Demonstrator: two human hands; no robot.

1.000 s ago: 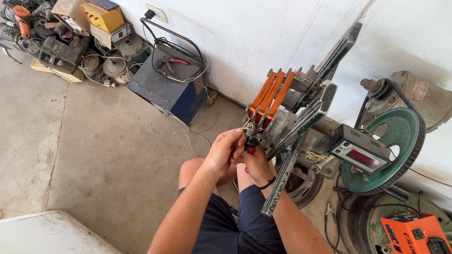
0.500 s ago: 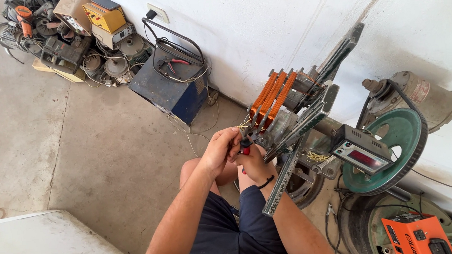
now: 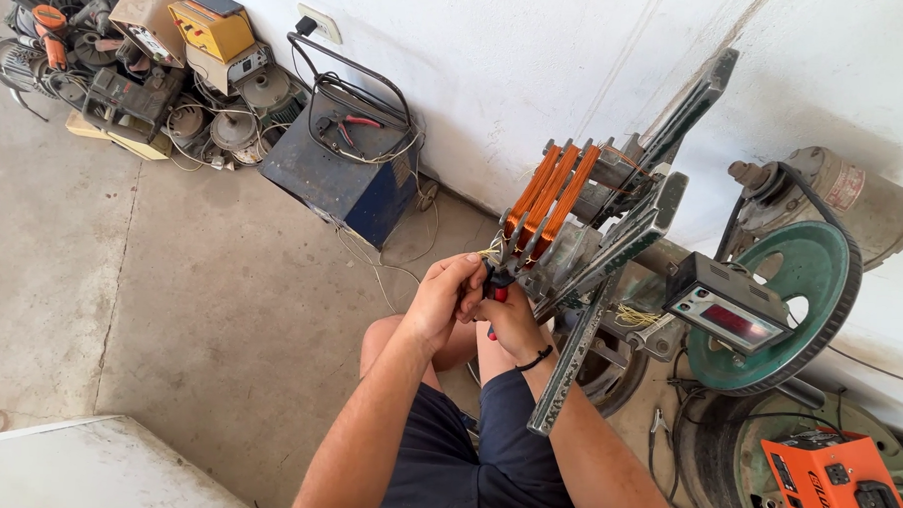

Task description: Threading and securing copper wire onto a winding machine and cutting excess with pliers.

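Hands barely shifted since earlier; left hand (image 3: 440, 302) pinched wire ends at copper coils (image 3: 549, 197), right hand (image 3: 509, 321) closed on red-handled pliers (image 3: 497, 286) just beside.

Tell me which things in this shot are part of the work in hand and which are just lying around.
In use:
left hand
right hand
red-handled pliers
orange copper coils
winding frame

Lying about:
blue metal box
yellow box
old motors
orange machine
green wheel
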